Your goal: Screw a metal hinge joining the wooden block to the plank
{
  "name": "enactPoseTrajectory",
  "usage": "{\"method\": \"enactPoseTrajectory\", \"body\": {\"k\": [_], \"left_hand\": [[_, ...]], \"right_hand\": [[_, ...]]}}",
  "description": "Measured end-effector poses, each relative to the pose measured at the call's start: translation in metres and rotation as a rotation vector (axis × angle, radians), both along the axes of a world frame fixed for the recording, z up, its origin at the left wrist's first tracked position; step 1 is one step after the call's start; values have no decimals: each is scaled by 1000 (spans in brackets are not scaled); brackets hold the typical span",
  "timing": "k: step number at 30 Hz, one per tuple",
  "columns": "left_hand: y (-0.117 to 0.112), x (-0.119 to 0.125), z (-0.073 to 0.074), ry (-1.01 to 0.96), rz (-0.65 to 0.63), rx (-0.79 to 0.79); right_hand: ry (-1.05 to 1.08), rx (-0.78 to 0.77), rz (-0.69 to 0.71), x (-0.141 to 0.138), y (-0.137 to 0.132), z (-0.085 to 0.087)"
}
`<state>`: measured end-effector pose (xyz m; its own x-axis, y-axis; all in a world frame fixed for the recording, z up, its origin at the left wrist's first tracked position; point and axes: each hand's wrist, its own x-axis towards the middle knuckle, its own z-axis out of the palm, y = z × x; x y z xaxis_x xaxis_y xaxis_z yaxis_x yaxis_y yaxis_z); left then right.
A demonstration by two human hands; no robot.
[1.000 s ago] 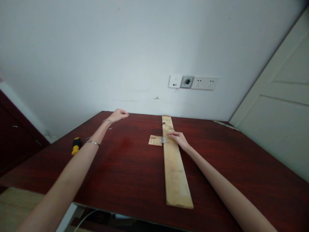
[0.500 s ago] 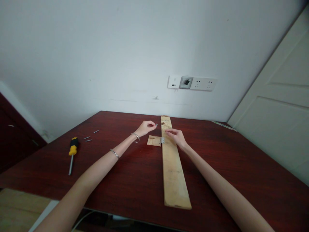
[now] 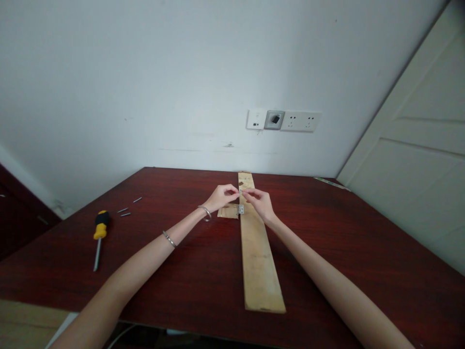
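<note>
My left hand (image 3: 222,196), closed in a pinch, holds a small silver screw (image 3: 240,192) above the long pale wooden board (image 3: 259,257). My right hand (image 3: 260,202) has its fingertips closed on the same screw from the other side, so both hands meet there. Just below them a small metal hinge (image 3: 241,209) lies at the board's left edge. It bridges to a short wooden block (image 3: 227,211), partly covered by my left hand and wrist. Fingers hide much of the screw.
A yellow and black screwdriver (image 3: 100,231) lies on the left of the dark red table (image 3: 174,281). Several loose screws (image 3: 125,214) lie beyond it. Wall sockets (image 3: 300,121) are on the wall behind, and a white door (image 3: 414,140) stands at the right.
My hands have come together: the screw in my left hand moved right over the board, and my right fingertips have closed on it. The view has shifted slightly.
</note>
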<state>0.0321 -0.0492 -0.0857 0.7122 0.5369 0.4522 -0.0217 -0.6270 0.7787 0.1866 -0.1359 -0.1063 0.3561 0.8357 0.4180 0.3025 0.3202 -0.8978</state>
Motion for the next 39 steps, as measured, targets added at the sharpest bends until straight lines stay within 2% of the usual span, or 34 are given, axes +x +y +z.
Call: {"method": "enactPoseTrajectory", "body": {"k": [13, 18, 24, 32, 39], "left_hand": [[6, 1, -11, 14, -12, 29], [5, 3, -12, 43, -32, 28], [6, 2, -14, 128, -37, 104], [28, -6, -24, 137, 129, 134], [42, -10, -26, 129, 160, 87]], "right_hand": [[40, 21, 56, 1, 3, -8], [3, -1, 77, 2, 3, -8], [-88, -26, 121, 7, 4, -13], [-198, -63, 32, 29, 16, -35], [-269, -92, 43, 27, 16, -37]]}}
